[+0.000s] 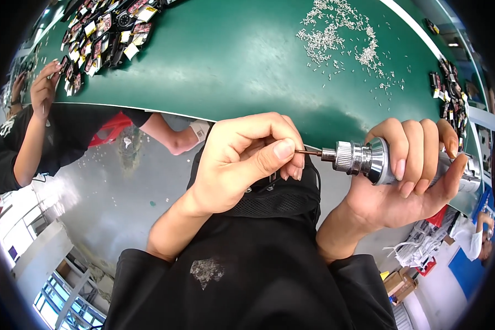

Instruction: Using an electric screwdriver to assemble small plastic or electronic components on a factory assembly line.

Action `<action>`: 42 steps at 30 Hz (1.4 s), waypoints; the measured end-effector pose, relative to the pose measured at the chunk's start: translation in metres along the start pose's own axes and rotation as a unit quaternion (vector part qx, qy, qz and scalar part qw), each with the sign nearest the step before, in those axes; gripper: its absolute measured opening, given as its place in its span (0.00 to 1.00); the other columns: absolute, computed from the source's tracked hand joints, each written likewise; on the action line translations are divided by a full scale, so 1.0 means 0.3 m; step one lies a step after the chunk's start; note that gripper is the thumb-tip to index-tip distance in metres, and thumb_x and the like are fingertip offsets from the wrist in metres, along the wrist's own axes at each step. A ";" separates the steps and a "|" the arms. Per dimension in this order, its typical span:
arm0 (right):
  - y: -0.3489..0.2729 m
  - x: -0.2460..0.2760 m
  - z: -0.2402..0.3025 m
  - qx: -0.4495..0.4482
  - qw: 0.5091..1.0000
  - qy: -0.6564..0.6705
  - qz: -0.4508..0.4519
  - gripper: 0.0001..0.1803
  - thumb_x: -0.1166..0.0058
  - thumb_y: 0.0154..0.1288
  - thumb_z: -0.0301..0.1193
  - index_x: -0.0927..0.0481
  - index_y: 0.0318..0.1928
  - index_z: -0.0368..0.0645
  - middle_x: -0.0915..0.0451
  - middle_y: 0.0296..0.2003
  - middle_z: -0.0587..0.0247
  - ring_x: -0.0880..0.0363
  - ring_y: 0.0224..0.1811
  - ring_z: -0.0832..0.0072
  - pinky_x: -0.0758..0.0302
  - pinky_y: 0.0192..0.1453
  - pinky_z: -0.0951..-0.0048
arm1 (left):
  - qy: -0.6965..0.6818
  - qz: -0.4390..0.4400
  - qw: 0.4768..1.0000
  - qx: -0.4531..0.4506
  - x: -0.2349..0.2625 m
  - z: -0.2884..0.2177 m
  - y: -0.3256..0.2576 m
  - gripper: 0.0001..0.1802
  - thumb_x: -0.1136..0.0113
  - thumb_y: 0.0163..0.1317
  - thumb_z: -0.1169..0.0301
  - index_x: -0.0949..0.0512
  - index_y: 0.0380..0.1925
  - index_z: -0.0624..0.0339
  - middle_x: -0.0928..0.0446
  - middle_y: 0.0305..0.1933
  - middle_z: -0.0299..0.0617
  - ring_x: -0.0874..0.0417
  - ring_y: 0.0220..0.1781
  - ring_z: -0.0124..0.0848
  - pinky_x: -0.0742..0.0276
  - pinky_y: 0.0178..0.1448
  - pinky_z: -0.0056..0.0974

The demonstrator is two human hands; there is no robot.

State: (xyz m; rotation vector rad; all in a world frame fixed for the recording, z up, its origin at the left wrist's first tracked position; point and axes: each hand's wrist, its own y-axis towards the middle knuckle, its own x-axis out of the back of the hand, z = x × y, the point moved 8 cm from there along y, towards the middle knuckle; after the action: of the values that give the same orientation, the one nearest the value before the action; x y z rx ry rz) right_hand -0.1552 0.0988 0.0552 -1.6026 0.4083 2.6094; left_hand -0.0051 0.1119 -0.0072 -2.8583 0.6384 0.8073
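Note:
My right hand (401, 170) is wrapped round the grey and silver body of an electric screwdriver (373, 159), held level with its nose to the left. A thin, dark screwdriver bit (312, 152) sticks out of the silver chuck. At the bit's tip, the thumb and forefinger of my left hand (253, 159) are pinched together. The fingertips hide the very end of the bit, so I cannot tell whether a small part sits there. Both hands are in front of my body, by the near edge of the green table (220, 60).
Many small, pale, pin-like pieces (324, 41) lie scattered at the far right of the table. A heap of black devices with exposed boards (107, 33) stands far left, with more devices (451, 96) at the right edge. A co-worker's hand (44, 91) is beside the left heap.

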 end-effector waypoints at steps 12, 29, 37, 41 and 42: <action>-0.016 0.025 0.026 0.010 0.999 -0.047 0.010 0.08 0.52 0.65 0.34 0.29 0.33 0.43 0.39 0.10 0.77 0.43 0.11 0.87 0.39 0.23 0.81 | 0.365 0.009 0.917 -0.159 -0.055 -0.072 -0.002 0.04 0.46 0.57 0.83 0.27 0.24 0.73 0.25 0.23 0.47 0.26 0.24 0.30 0.31 0.28 0.30; 0.015 0.209 0.056 0.066 0.990 -0.015 -0.123 0.09 0.62 0.69 0.36 0.38 0.34 0.46 0.42 0.12 0.73 0.45 0.11 0.82 0.39 0.23 0.75 | 0.560 -0.077 0.804 -0.183 0.038 -0.309 0.354 0.06 0.41 0.56 0.78 0.23 0.22 0.69 0.23 0.21 0.41 0.23 0.25 0.25 0.30 0.30 0.28; -0.024 0.232 0.031 0.050 0.988 -0.012 -0.143 0.06 0.61 0.68 0.32 0.37 0.34 0.45 0.42 0.12 0.72 0.44 0.11 0.83 0.38 0.24 0.75 | 0.778 -0.107 0.606 -0.128 0.123 -0.310 1.042 0.16 0.43 0.58 0.62 0.26 0.35 0.66 0.23 0.31 0.52 0.20 0.38 0.47 0.27 0.45 0.47; -0.035 0.253 0.027 0.051 0.990 -0.019 -0.128 0.06 0.60 0.66 0.32 0.37 0.34 0.44 0.41 0.12 0.70 0.43 0.12 0.80 0.37 0.24 0.73 | 0.803 -0.118 0.569 -0.134 0.146 -0.222 1.168 0.22 0.37 0.52 0.63 0.28 0.41 0.68 0.25 0.39 0.54 0.24 0.46 0.48 0.28 0.52 0.45; -0.034 0.250 0.021 0.040 0.993 -0.006 -0.114 0.05 0.60 0.65 0.31 0.37 0.35 0.43 0.40 0.13 0.68 0.42 0.12 0.78 0.37 0.25 0.71 | 0.803 -0.115 0.569 -0.136 0.153 -0.218 1.185 0.22 0.37 0.52 0.63 0.28 0.41 0.68 0.25 0.39 0.54 0.24 0.46 0.48 0.28 0.52 0.45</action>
State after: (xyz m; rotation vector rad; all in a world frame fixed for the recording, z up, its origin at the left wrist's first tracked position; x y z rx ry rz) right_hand -0.1933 0.1032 -0.0102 -1.5091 0.3052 2.4009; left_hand -0.0884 -0.2410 0.0298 -2.9000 0.0618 -2.1643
